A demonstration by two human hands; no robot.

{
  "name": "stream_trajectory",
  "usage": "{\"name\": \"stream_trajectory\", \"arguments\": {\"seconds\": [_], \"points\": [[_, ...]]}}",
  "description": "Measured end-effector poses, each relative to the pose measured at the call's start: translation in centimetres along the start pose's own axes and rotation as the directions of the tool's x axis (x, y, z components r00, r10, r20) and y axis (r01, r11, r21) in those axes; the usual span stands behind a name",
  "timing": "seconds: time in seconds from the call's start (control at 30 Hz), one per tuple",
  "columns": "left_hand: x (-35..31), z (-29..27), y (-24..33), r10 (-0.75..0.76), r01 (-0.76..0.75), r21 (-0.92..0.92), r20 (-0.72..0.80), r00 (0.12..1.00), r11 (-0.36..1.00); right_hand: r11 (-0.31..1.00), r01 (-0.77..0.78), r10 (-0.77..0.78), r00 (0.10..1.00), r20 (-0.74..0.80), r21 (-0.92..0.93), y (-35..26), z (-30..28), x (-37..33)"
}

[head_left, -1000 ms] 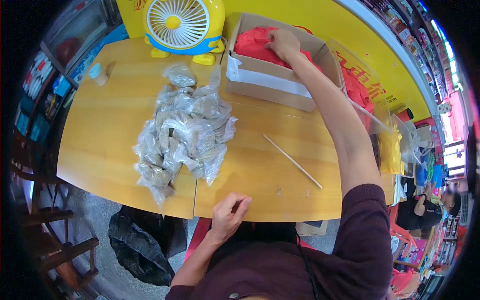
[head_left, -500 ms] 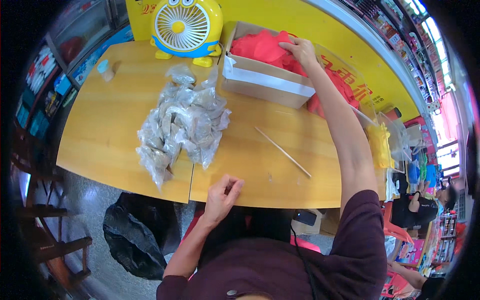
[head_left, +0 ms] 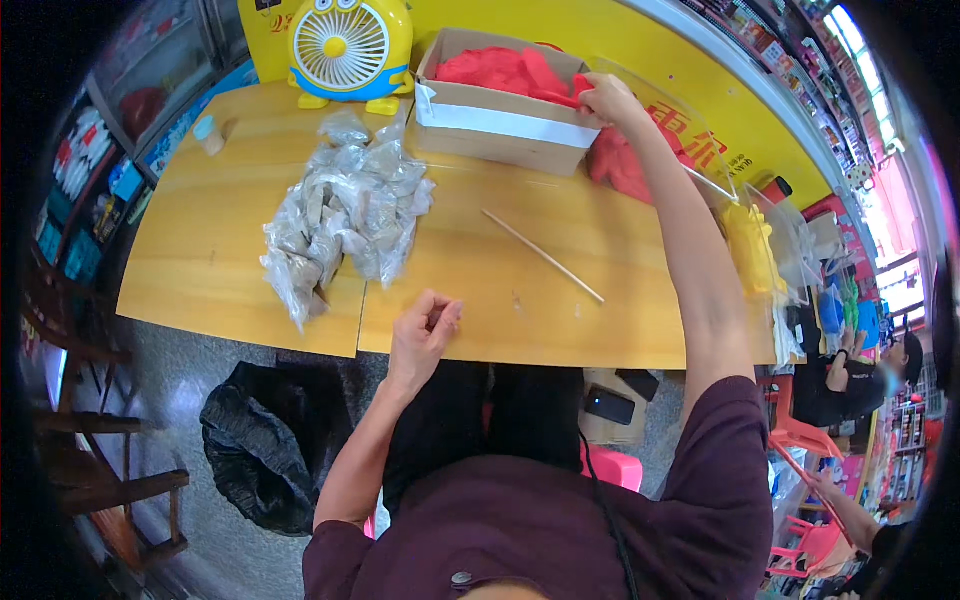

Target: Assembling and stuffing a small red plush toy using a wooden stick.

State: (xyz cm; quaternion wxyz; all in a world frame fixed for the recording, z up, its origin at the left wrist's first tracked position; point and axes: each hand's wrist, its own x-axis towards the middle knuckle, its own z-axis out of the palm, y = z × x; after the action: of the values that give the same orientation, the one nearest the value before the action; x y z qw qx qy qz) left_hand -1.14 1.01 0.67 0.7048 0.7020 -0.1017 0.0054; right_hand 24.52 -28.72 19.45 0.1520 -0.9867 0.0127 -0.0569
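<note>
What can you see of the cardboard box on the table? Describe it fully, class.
The cardboard box is brown and rectangular, open at the top, with a white band along its near side. It stands upright at the far edge of the wooden table, beside a yellow fan. Red items fill it. The right hand grips red material at its right corner.

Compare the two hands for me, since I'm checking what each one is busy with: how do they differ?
The right hand is stretched far out to the cardboard box and grips red material at its rim; the left hand lies loosely curled, holding nothing, at the near edge of the wooden table. The right arm is fully extended, the left bent close. Both are bare.
</note>
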Motion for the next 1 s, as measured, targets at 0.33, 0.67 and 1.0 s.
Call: {"name": "stream_trajectory", "arguments": {"seconds": [0.33,0.67,1.0], "points": [[-0.6,0.1,1.1,-0.024,0.024,0.002,0.027,0.999,1.000,0.663,-0.019,-0.006,1.000,0.030,0.749,-1.0,3.3,-16.8],[-1.3,1.5,4.5,-0.109,0.249,-0.534,0.280,0.954,0.808,0.546,-0.155,-0.042,0.976,0.212,0.823,-4.0,6.4,-30.5],[-1.9,1.7,3.1,-0.242,0.333,-0.303,0.301,0.922,0.893,0.353,-0.293,0.075,0.956,0.285,0.889,-4.1,9.4,-33.9]]}}
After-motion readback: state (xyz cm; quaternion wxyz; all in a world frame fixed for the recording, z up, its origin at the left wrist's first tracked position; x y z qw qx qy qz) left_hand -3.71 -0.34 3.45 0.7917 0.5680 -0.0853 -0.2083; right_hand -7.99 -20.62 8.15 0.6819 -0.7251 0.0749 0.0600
